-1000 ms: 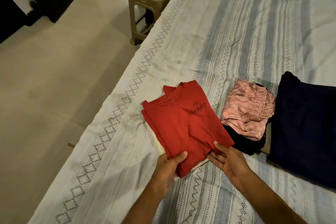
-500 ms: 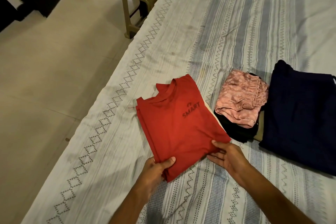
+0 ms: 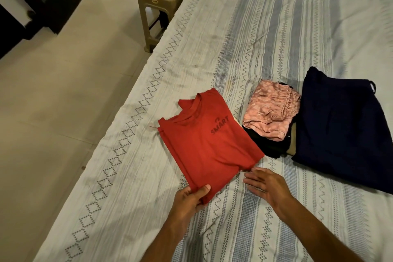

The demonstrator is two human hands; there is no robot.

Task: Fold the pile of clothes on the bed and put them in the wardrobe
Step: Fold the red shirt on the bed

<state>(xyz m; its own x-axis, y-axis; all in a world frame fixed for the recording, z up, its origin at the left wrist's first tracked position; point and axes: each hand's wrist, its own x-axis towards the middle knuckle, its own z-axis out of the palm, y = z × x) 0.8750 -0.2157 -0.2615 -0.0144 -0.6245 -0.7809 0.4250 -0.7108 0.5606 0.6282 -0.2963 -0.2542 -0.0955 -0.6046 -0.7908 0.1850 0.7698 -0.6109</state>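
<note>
Folded red shirt (image 3: 209, 147) lies at frame centre on the bed (image 3: 276, 27). Left hand (image 3: 189, 200) pinches its near corner. Right hand (image 3: 265, 185) lies flat, fingers straight, just beside the shirt's lower edge.

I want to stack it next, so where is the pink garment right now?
In the head view the pink garment lies folded on the bed, right of the red shirt and left of the navy garment, atop a black one.
</note>
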